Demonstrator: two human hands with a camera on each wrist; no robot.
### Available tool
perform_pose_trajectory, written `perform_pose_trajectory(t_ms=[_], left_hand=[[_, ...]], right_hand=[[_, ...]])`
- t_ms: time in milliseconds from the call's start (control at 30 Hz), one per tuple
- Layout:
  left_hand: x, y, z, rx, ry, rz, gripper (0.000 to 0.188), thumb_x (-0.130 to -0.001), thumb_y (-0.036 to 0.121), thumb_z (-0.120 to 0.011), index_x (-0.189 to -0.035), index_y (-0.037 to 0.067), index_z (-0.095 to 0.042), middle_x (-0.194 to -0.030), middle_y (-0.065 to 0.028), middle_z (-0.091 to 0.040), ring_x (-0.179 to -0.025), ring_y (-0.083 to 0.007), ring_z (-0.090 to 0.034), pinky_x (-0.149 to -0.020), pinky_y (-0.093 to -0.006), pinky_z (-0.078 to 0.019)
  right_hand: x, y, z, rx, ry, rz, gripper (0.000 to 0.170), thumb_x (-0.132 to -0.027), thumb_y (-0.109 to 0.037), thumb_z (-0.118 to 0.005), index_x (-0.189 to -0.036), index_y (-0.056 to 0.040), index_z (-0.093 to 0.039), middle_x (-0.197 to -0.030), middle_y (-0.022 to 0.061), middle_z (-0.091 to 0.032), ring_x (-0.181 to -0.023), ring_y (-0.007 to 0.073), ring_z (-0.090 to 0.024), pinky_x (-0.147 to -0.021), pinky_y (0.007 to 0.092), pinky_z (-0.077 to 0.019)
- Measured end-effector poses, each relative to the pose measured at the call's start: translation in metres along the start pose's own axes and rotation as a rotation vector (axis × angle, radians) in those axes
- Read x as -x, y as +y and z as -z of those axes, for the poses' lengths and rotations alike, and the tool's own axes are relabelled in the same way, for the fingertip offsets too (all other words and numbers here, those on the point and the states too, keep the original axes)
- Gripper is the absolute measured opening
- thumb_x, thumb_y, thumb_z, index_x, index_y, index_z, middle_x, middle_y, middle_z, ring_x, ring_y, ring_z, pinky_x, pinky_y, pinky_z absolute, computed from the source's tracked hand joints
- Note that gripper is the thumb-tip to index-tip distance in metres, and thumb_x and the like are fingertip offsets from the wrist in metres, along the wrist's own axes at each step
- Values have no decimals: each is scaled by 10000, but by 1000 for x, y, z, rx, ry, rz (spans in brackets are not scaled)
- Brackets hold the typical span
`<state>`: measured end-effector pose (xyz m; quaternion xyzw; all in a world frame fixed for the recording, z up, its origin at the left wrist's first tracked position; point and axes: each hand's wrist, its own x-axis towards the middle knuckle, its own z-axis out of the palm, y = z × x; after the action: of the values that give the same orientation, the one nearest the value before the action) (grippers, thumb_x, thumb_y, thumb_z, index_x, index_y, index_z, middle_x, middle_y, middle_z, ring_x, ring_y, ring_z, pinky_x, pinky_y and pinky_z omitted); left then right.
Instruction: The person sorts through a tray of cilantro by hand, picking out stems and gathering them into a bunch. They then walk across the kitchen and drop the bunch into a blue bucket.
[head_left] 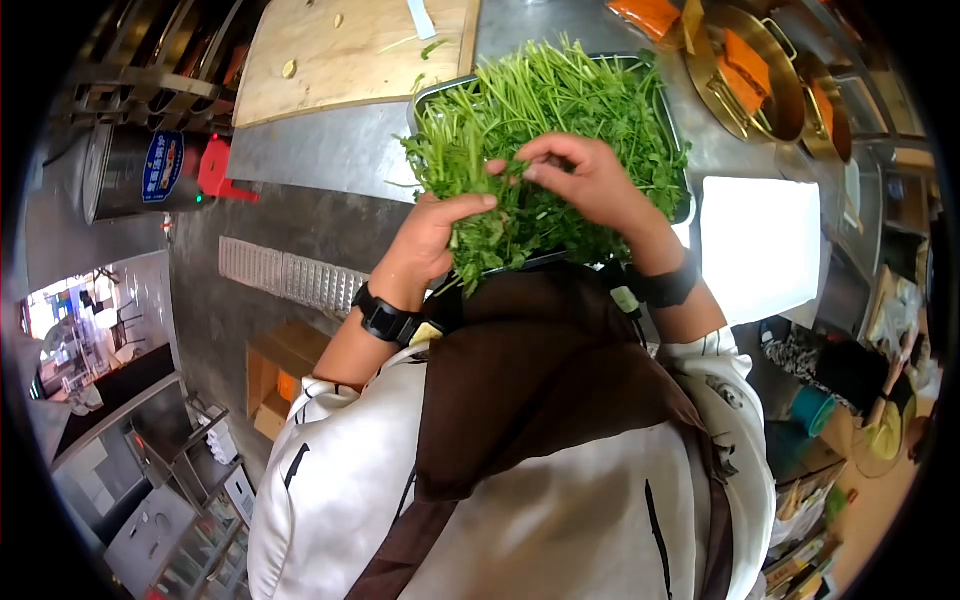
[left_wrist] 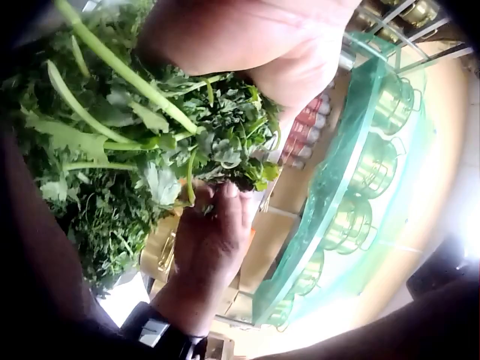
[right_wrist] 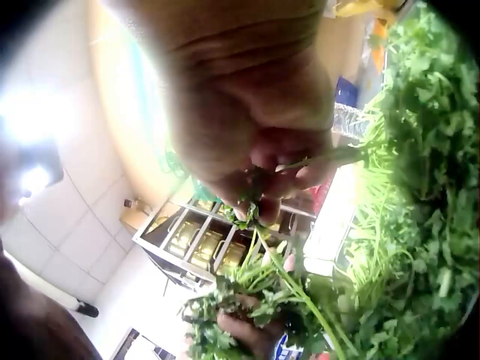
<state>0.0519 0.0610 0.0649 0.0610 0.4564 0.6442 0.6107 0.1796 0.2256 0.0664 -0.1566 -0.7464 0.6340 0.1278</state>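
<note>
A heap of cilantro (head_left: 560, 100) fills a dark-rimmed tray (head_left: 411, 118) in front of the person's apron, stems toward the far side. At its near left, my left hand (head_left: 425, 240) grips a bunch of cilantro (head_left: 480, 225), thumb laid across the stems. My right hand (head_left: 590, 180) is just right of that bunch, thumb and index finger pinching a small leafy sprig (head_left: 515, 170). Close up in the right wrist view, the sprig (right_wrist: 251, 214) sits between the right fingertips. Leaves hide most of the left fingers.
Beyond the tray's left side lies a wooden board (head_left: 350, 55) with scraps on the metal counter (head_left: 310, 155). Brass pots (head_left: 715, 95) with orange packets (head_left: 745, 65) stand at the far right. A white box (head_left: 760, 245) sits right of the tray. A red stool (head_left: 213, 168) stands left.
</note>
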Motion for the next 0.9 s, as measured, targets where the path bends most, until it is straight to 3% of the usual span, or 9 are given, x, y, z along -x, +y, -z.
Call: perform_pose_trajectory(t_ms=[100,167,367,633,667,700,800,833,900], left_hand=[[-10,-6,-8,-99,-19,20,332,-753,62,-633,-1076,13,-574,-917,-62,-628,-751,-148,-588,-636,-287,-490],[-7,-3,-8,-164,10,66,299,-762,66,-635,-1049,16,-569,-844,-68,-620,-708,-163,-599,-591,-287,-490],[12,11,29,71,77,86,230,-810,179,-613,-999,68,-543,-733,-10,-552,-619,-121,-529,-541,-271,-425],[43,49,44,474,-136,-270,221,-869,226,-528,-1052,106,-499,-745,33,-514,-631,-79,-461,-528,-264,-368],[44,50,44,519,-171,-283,212,-876,226,-523,-1055,117,-496,-761,26,-515,-649,-82,-464,-528,-260,-355],[46,50,44,518,-165,-290,212,-876,226,-523,-1055,117,-496,-761,26,-515,-649,-82,-464,-528,-260,-355],[46,45,48,521,-107,-309,217,-880,232,-524,-1055,105,-506,-845,-18,-548,-676,-115,-489,-544,-269,-393],[46,42,46,526,-106,-311,217,-880,232,-524,-1055,105,-506,-845,-18,-548,-676,-115,-489,-544,-269,-393],[45,35,39,415,6,-238,214,-873,213,-534,-1052,96,-512,-941,-76,-585,-718,-135,-525,-578,-295,-443]], right_hand=[[5,9,-7,-124,-68,-62,213,-807,-70,-637,-1017,-50,-612,-771,-39,-559,-647,24,-450,-589,170,-379],[11,6,-5,18,-18,-20,213,-801,-87,-647,-998,-24,-595,-754,-20,-574,-618,39,-479,-544,186,-395],[26,43,8,264,205,13,288,-815,-295,-628,-978,-59,-602,-724,109,-594,-604,204,-545,-570,312,-443],[35,67,17,464,223,-84,196,-804,-198,-610,-951,-68,-601,-827,146,-613,-670,303,-568,-623,369,-459],[34,64,16,466,222,-45,179,-831,-190,-590,-948,-54,-601,-793,95,-621,-633,229,-564,-602,327,-455],[32,60,14,463,215,-40,179,-831,-190,-590,-948,-54,-601,-793,95,-621,-633,229,-564,-602,327,-455],[26,26,16,-74,270,-174,186,-905,-180,-509,-956,-30,-607,-704,-17,-532,-585,49,-452,-524,195,-364],[23,18,21,-71,266,-175,186,-905,-180,-509,-956,-30,-607,-704,-17,-532,-585,49,-452,-524,195,-364],[19,6,31,-696,324,-112,227,-926,-210,-468,-975,-27,-594,-659,-11,-484,-520,57,-361,-500,195,-307]])
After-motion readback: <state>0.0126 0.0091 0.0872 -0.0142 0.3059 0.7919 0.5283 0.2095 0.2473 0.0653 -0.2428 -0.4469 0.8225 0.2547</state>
